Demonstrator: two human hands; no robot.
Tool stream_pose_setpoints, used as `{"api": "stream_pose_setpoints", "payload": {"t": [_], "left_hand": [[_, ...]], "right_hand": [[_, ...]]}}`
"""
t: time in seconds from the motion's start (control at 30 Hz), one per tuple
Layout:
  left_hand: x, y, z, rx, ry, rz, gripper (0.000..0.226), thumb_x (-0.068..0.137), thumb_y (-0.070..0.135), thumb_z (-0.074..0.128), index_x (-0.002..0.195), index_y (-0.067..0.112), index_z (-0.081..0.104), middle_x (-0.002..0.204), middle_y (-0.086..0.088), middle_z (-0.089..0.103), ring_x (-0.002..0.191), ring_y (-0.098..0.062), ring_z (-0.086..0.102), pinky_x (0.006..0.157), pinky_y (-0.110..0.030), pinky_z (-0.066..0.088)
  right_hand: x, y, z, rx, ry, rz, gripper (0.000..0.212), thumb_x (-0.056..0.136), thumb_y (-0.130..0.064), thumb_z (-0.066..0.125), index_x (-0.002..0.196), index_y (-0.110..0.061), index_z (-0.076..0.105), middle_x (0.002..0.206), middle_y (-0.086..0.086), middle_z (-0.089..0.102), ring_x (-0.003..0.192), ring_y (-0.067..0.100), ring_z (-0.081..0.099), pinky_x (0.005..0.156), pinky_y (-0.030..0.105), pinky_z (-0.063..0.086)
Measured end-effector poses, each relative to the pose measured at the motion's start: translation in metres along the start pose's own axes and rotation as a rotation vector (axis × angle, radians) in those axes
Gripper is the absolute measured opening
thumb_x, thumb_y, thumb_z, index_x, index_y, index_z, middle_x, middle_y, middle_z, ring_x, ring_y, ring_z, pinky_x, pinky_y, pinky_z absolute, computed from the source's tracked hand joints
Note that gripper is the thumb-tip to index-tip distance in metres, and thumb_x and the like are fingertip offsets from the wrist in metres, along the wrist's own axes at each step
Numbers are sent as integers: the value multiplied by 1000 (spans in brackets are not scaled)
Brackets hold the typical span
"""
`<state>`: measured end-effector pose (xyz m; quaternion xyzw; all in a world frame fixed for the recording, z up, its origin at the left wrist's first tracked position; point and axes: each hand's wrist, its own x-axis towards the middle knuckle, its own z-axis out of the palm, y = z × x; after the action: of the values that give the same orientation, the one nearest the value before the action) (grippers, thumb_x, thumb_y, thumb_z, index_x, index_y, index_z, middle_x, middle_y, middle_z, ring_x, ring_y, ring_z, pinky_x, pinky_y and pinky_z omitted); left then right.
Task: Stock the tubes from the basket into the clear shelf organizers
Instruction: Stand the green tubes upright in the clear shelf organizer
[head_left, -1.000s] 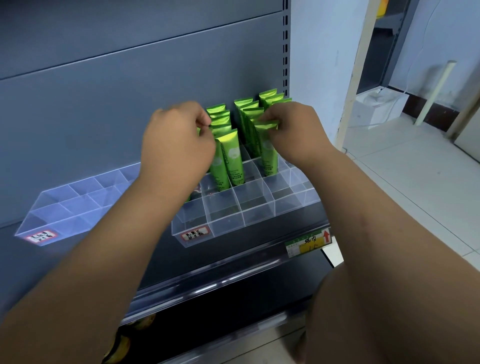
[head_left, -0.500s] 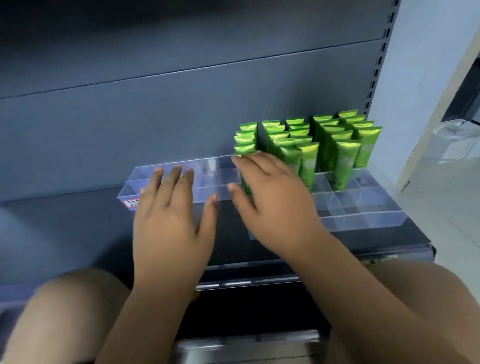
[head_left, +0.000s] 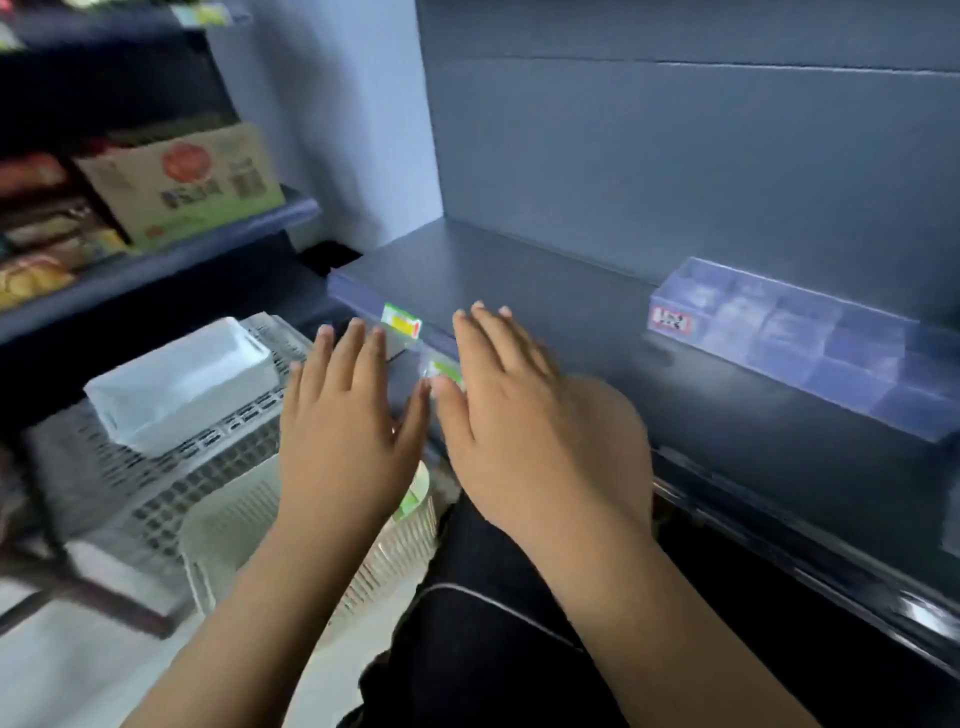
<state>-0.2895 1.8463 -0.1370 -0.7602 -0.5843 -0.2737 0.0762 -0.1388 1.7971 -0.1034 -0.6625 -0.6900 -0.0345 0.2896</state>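
Observation:
My left hand (head_left: 347, 431) and my right hand (head_left: 514, 415) hover side by side with fingers straight, holding nothing. Below them lies a pale slatted basket (head_left: 228, 525), partly hidden by my left forearm. A bit of green, maybe a tube (head_left: 411, 501), shows at the basket's far rim under my left hand. A clear shelf organizer (head_left: 810, 343) with several bare compartments sits on the dark shelf (head_left: 519, 280) at the right. The filled organizer with green tubes is out of view.
A grey perforated crate (head_left: 104, 467) with a white box (head_left: 182, 387) on it stands left of the basket. A cardboard carton (head_left: 182, 182) and snack packs fill the left shelves. Price labels (head_left: 401, 321) hang on the shelf's front edge. My dark-clothed knee is beneath my right hand.
The view has swung left and down, away from the green tubes. Both hands left the organizers and now hover over the basket; the image is motion-blurred.

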Motion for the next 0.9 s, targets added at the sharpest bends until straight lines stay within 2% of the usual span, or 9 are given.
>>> {"api": "stream_pose_setpoints", "payload": {"t": [0.13,0.23,0.33,0.43,0.53,0.63,0.77,0.9], "left_hand": [[-31,-80,5,99,-71,-188,74,99,60,26,150,9,42,160,-11,38,152,-32,26,122,-52,24],[-53,-127,21,145,-148,-317,69,102,60,32,149,10,42,160,-13,39,152,-33,27,123,-52,23],[-74,-163,45,162,-231,-455,66,101,56,40,149,10,43,158,-12,41,151,-33,28,124,-51,23],[-88,-188,77,143,-306,-523,65,100,55,40,147,9,46,155,-11,45,149,-34,32,122,-52,27],[-98,-209,113,106,-430,-574,62,100,54,40,147,14,46,158,-7,43,149,-31,31,121,-53,28],[-102,-226,148,54,-495,-628,56,99,51,45,142,16,50,153,-5,48,146,-30,35,120,-49,30],[-97,-248,195,-74,-579,-706,55,93,49,45,138,19,55,144,-4,56,137,-28,47,114,-50,38],[-83,-268,247,-121,-702,-736,47,95,31,51,140,22,55,146,-4,56,134,-29,50,112,-49,40]], "right_hand": [[30,-64,78,21,-115,-150,57,102,-40,40,151,-11,40,158,10,38,149,28,29,119,47,28],[34,-84,137,46,-277,-198,54,102,-38,41,149,-11,41,155,10,42,148,30,30,120,46,27],[30,-82,187,27,-495,-188,40,102,-36,42,135,-14,50,139,9,53,130,30,47,106,42,38],[33,-74,229,17,-668,-151,35,103,-36,40,127,-15,56,127,9,59,115,29,54,93,40,44],[37,-66,266,80,-749,9,30,103,-34,40,116,-15,59,106,5,59,102,29,58,75,38,42],[37,-53,304,154,-822,232,22,101,-25,42,109,-12,58,94,3,52,89,29,57,70,36,41],[32,-39,348,294,-807,505,24,92,-12,42,106,-13,62,104,9,66,92,33,67,80,40,56],[35,-32,386,301,-888,611,35,94,-10,48,128,-12,60,126,11,63,114,33,60,83,32,43]]}}
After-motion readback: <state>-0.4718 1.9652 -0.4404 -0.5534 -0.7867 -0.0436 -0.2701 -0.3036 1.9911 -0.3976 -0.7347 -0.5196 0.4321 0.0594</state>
